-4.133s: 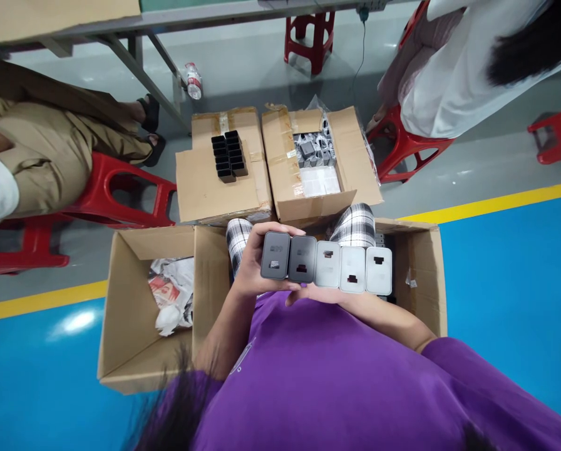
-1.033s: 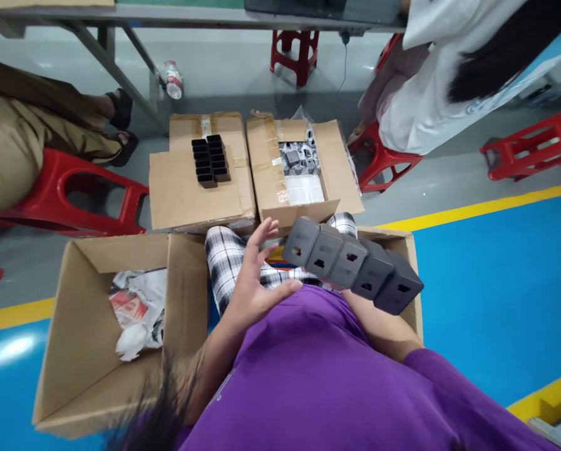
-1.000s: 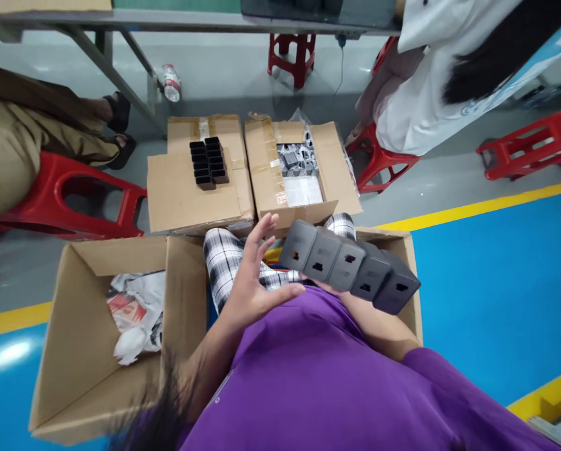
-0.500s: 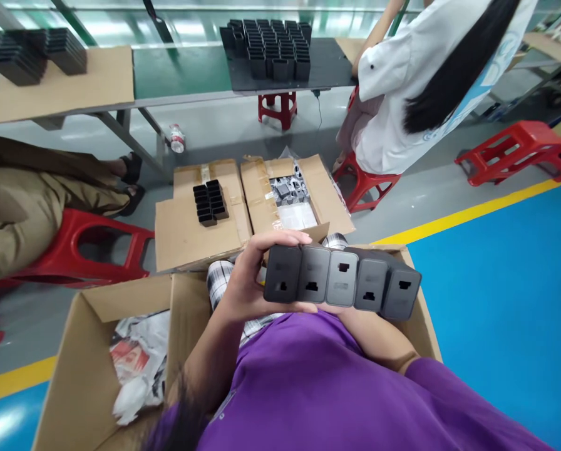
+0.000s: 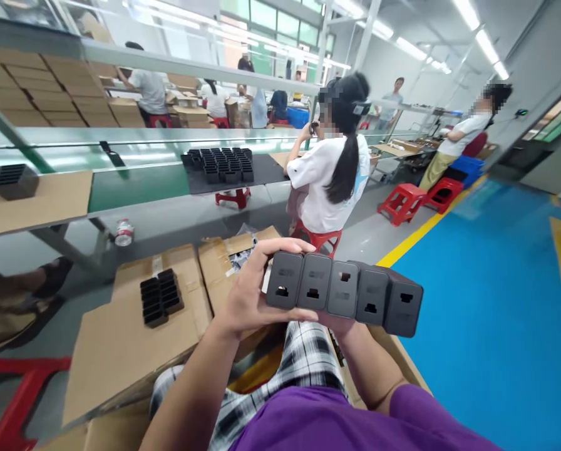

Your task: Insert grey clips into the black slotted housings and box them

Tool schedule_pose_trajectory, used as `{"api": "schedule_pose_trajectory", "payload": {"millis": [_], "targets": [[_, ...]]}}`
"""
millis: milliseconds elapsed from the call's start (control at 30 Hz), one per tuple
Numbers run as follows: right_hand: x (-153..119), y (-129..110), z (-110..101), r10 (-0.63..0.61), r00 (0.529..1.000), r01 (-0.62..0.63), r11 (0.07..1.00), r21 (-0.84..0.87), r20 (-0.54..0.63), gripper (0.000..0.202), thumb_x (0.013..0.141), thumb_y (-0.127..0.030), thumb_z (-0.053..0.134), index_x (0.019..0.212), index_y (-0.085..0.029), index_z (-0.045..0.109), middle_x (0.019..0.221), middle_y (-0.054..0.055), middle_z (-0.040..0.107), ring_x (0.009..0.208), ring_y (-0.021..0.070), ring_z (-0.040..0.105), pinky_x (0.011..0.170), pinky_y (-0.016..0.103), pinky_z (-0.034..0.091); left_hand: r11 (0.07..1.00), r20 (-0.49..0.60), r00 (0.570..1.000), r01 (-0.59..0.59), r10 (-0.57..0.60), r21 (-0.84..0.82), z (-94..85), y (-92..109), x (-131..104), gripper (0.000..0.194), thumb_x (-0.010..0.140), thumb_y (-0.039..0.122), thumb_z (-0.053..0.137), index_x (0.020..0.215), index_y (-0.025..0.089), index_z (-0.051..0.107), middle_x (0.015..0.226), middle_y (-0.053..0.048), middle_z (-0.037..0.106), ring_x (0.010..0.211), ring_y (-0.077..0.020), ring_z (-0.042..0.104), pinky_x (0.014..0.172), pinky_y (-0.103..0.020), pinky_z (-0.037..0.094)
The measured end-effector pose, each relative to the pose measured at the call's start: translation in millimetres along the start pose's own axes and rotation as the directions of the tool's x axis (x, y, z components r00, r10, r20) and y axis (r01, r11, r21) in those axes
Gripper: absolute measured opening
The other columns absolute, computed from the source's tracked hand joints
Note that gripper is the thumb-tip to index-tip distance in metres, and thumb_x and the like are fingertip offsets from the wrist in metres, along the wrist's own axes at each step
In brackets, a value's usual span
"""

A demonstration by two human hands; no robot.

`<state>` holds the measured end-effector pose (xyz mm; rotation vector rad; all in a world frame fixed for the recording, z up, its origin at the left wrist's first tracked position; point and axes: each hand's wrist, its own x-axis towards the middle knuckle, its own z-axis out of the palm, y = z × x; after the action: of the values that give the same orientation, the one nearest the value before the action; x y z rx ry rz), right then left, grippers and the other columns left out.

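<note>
Several black plastic housings (image 5: 312,280) form a side-by-side row in front of my chest. Their closed ends face me, each with a small port-shaped cutout, some near the top and some near the bottom. My left hand (image 5: 247,294) grips the row's left end, thumb and fingers along its upper and lower sides. Beneath the middle of the row, my right hand (image 5: 339,322) supports it; most of its fingers are hidden behind the housings. The housing at the right end (image 5: 405,307) sits slightly tilted and lower than the others.
More black housings (image 5: 161,297) stand on a cardboard box (image 5: 116,357) at front left. Beside it is an open carton (image 5: 215,257) with grey parts. Across the aisle, housings (image 5: 228,166) cover a black mat on the bench. A co-worker (image 5: 330,181) sits on a red stool.
The view has tilted up and shifted, bringing the far room and other people into sight. My hands still hold the row of housings in much the same way.
</note>
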<state>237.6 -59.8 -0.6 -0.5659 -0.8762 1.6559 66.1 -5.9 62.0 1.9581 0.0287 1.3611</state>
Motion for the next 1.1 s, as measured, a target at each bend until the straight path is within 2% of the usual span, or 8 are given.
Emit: {"api": "schedule_pose_trajectory", "payload": {"millis": [100,233,300,433,567,667,933,1100], "targets": [[-6,-3,1,-0.013,0.994,0.030,0.986,0.164,-0.107,0.039,0.080,-0.054,0.058,0.113,-0.035,0.062,0.134,-0.003,0.062,0.124,0.0242,0.056,0.098,0.047,0.051,0.998,0.083,0.997,-0.003,0.009,-0.069,-2.5,0,9,0.075,0.060,0.032,0.093,0.125,0.026,0.055,0.121,-0.011,0.067,0.112,-0.0259,0.065,0.097,-0.039,0.054],[-13,-10,8,-0.002,0.997,0.026,0.958,0.286,-0.083,0.030,0.077,-0.050,0.064,0.100,-0.031,0.069,0.111,-0.003,0.073,0.106,0.0218,0.064,0.082,0.039,0.057,0.991,0.112,0.994,0.033,-0.018,-0.133,-4.2,-2,8,0.072,0.062,0.026,0.092,0.124,0.026,0.056,0.121,-0.011,0.067,0.112,-0.0260,0.065,0.096,-0.038,0.055],[-14,-12,10,0.020,0.996,0.007,0.956,0.292,-0.087,0.029,0.079,-0.047,0.063,0.103,-0.030,0.068,0.117,-0.002,0.072,0.108,0.0217,0.064,0.083,0.039,0.057,0.987,0.079,0.996,0.041,-0.029,-0.154,-3.2,-3,6,0.071,0.061,0.027,0.092,0.122,0.026,0.056,0.120,-0.010,0.067,0.110,-0.0257,0.066,0.094,-0.038,0.055],[-11,-8,13,0.107,0.988,-0.075,0.961,0.265,-0.108,0.038,0.085,-0.046,0.056,0.118,-0.027,0.061,0.140,0.003,0.060,0.128,0.0229,0.055,0.101,0.044,0.050,0.976,0.033,0.999,0.045,-0.039,-0.213,-0.2,-4,2,0.072,0.057,0.027,0.094,0.119,0.026,0.057,0.117,-0.009,0.068,0.107,-0.0251,0.067,0.091,-0.036,0.056],[-7,-3,14,0.118,0.990,-0.089,0.949,0.301,-0.080,0.040,0.090,-0.050,0.043,0.117,-0.025,0.060,0.143,0.006,0.057,0.140,0.0233,0.046,0.110,0.049,0.044,0.966,0.011,0.999,0.051,-0.050,-0.254,-0.1,-5,0,0.071,0.057,0.027,0.094,0.118,0.026,0.058,0.114,-0.008,0.069,0.105,-0.0246,0.068,0.089,-0.035,0.057],[-6,-1,13,0.100,0.993,-0.075,0.953,0.295,-0.069,0.041,0.086,-0.050,0.048,0.116,-0.025,0.059,0.140,0.005,0.059,0.136,0.0249,0.049,0.106,0.051,0.045,0.966,0.001,0.999,0.047,-0.048,-0.253,-0.9,-7,-2,0.072,0.056,0.028,0.095,0.118,0.026,0.059,0.114,-0.008,0.070,0.105,-0.0241,0.068,0.090,-0.036,0.057],[-7,-5,16,0.069,0.994,-0.040,0.954,0.298,-0.087,0.037,0.077,-0.046,0.065,0.108,-0.024,0.066,0.123,0.003,0.070,0.115,0.0240,0.060,0.098,0.046,0.052,0.966,0.002,0.998,0.059,-0.060,-0.251,-0.8,-11,-4,0.071,0.057,0.031,0.094,0.118,0.027,0.058,0.115,-0.009,0.070,0.106,-0.0245,0.068,0.089,-0.036,0.057],[-4,-7,15,0.038,0.999,-0.040,0.946,0.322,0.012,0.040,0.075,-0.044,0.068,0.111,-0.024,0.066,0.116,0.001,0.073,0.107,0.0251,0.063,0.083,0.044,0.056,0.972,0.005,0.999,0.047,-0.047,-0.231,-4.0,-13,-4,0.073,0.057,0.029,0.094,0.121,0.027,0.058,0.115,-0.008,0.070,0.106,-0.0231,0.067,0.089,-0.035,0.057]]}}
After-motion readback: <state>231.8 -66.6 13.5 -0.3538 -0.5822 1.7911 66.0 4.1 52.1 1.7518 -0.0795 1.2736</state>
